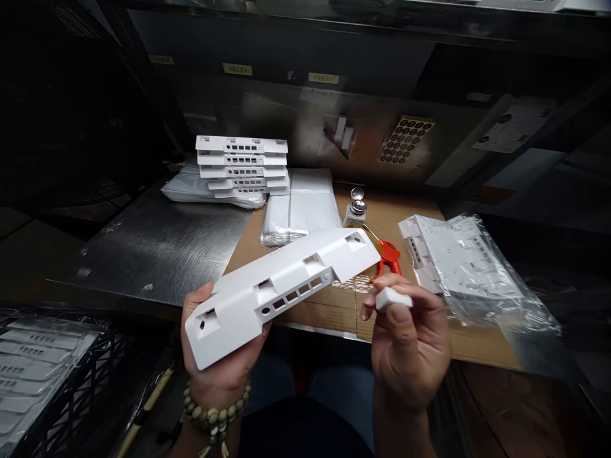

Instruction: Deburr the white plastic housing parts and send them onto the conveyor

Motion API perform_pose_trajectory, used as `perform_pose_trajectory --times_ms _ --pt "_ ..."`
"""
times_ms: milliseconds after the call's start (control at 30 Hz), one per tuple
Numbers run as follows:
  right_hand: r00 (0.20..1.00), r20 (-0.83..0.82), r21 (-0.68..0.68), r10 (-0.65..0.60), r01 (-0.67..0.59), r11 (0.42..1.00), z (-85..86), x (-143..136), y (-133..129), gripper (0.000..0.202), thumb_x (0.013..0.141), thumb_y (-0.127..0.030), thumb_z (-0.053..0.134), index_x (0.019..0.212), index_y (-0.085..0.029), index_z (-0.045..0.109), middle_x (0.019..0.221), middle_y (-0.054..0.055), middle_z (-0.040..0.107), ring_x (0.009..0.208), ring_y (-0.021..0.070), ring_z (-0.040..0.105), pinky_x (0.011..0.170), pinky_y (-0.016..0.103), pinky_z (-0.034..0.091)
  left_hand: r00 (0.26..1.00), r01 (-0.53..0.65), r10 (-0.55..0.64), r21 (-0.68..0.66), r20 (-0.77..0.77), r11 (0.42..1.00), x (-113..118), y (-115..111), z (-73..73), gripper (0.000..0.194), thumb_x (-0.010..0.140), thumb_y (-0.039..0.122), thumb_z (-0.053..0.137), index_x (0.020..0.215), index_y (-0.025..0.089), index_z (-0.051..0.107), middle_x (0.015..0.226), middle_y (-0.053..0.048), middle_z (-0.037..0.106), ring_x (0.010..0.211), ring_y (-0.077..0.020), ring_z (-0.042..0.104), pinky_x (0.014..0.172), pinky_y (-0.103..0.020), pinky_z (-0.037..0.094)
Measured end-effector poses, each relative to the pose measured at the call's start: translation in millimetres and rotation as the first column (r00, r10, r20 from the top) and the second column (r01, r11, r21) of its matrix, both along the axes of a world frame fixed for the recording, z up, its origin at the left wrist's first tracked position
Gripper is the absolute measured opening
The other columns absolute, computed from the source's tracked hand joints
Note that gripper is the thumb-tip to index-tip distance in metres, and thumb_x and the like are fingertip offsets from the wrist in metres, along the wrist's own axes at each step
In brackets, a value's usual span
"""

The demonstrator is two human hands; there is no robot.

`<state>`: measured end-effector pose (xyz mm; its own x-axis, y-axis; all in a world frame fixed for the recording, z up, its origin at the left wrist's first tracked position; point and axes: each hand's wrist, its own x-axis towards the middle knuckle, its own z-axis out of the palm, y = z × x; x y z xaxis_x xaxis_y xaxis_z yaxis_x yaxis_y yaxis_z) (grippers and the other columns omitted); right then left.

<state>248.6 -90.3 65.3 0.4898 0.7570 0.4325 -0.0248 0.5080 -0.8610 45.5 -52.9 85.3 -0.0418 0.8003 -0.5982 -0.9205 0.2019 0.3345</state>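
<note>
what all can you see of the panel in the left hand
The panel is long, white and smooth, apparently plastic. It has four recesses and, along one edge, a round hole, four rectangular holes and an oval outline. The left hand grips one end; the other slants up to the picture's right, in front of the cardboard.

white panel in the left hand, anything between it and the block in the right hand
Nothing visible stands between the white panel and the white block in the right hand; the red tool appears to lie beyond the gap, on the cardboard.
</note>
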Motion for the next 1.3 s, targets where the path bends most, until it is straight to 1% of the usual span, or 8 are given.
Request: perform_pose_trajectory --times_ms 100,367,533,700,800,1100,1233,1300 --pt "1.0 0.01 -0.01 -0.006 0.006 1.0 -3.3 -2.6 -1.1 0.012 0.099 -0.027 0.064 0.111 -0.029 0.064 0.102 0.004 0.075 0.077 0.017 0.068 0.064 0.032 0.058 0.998 -0.055 0.054 -0.123 -0.013 0.991 3.8 5.4 7.1 0.029 0.095 0.032 0.05 0.116 0.02 0.067 0.082 -0.007 0.08 0.069 -0.0318 0.078 0.054 -0.045 0.066" --pt "0.993 0.119 -0.062 0.012 -0.005 0.998 -9.3 -9.8 -6.7 0.02 0.099 -0.027 0.066 0.118 -0.024 0.066 0.101 0.007 0.078 0.078 0.0184 0.072 0.063 0.03 0.06 0.999 -0.041 0.043 -0.102 0.018 0.994 5.6 6.6 17.8 0.034 0.099 0.033 0.046 0.12 0.017 0.066 0.083 -0.011 0.08 0.071 -0.0325 0.078 0.056 -0.045 0.066" --pt "0.962 0.176 -0.02 0.207 -0.207 0.978 -8.4 -16.7 -6.1 0.014 0.106 -0.028 0.051 0.119 -0.027 0.055 0.138 0.01 0.069 0.065 0.0124 0.069 0.059 0.03 0.058 1.0 -0.015 0.015 -0.028 0.015 0.999 4.5 3.2 11.5 0.023 0.098 0.033 0.049 0.099 0.021 0.069 0.079 -0.006 0.079 0.068 -0.0289 0.077 0.058 -0.044 0.066" --pt "0.823 0.465 -0.079 0.326 -0.328 0.941 -7.4 -23.6 -4.1 0.023 0.103 -0.02 0.051 0.126 -0.026 0.048 0.158 0.015 0.051 0.119 0.0236 0.072 0.093 0.038 0.061 0.999 -0.011 0.011 0.001 -0.043 1.0 3.1 -3.4 -2.6 0.011 0.091 0.031 0.062 0.098 0.027 0.071 0.079 -0.001 0.077 0.068 -0.0256 0.075 0.058 -0.037 0.065" --pt "0.719 0.592 -0.092 0.365 -0.39 0.916 -6.3 -27.4 -5.5 0.031 0.1 -0.016 0.055 0.129 -0.023 0.046 0.158 0.018 0.051 0.133 0.0248 0.064 0.095 0.034 0.06 0.993 -0.073 0.072 -0.004 -0.093 0.997 2.9 -6.8 -7.6 0.015 0.089 0.028 0.064 0.102 0.028 0.071 0.082 -0.001 0.077 0.072 -0.0257 0.076 0.058 -0.034 0.064" --pt "0.76 0.553 -0.15 0.341 -0.311 0.938 -11.5 -20.6 -4.8 0.027 0.101 -0.016 0.052 0.126 -0.027 0.046 0.158 0.016 0.05 0.117 0.0239 0.072 0.084 0.035 0.061 0.944 -0.198 0.198 0.026 -0.265 0.98 15.2 -11.8 3.2 0.013 0.085 0.017 0.062 0.092 0.026 0.068 0.081 0.001 0.075 0.069 -0.0227 0.073 0.054 -0.03 0.061" --pt "0.676 0.407 -0.171 0.614 -0.604 0.778 -12.0 -19.9 -19.8 0.023 0.102 -0.025 0.054 0.124 -0.029 0.05 0.148 0.015 0.062 0.07 0.0156 0.073 0.065 0.031 0.059 0.962 -0.176 0.19 0.087 -0.194 0.98 15.2 -10.9 2.0 0.012 0.082 0.024 0.072 0.094 0.025 0.069 0.08 0.001 0.075 0.069 -0.0215 0.072 0.058 -0.027 0.061" --pt "0.719 0.208 -0.108 0.663 -0.657 0.746 -12.9 -14.9 -27.0 0.017 0.105 -0.03 0.05 0.122 -0.03 0.053 0.139 0.013 0.069 0.062 0.0143 0.07 0.058 0.03 0.057 0.975 -0.156 0.163 0.057 -0.148 0.986 14.2 -8.4 6.1 0.009 0.085 0.028 0.069 0.093 0.023 0.069 0.079 0.001 0.075 0.068 -0.0211 0.072 0.058 -0.027 0.06"
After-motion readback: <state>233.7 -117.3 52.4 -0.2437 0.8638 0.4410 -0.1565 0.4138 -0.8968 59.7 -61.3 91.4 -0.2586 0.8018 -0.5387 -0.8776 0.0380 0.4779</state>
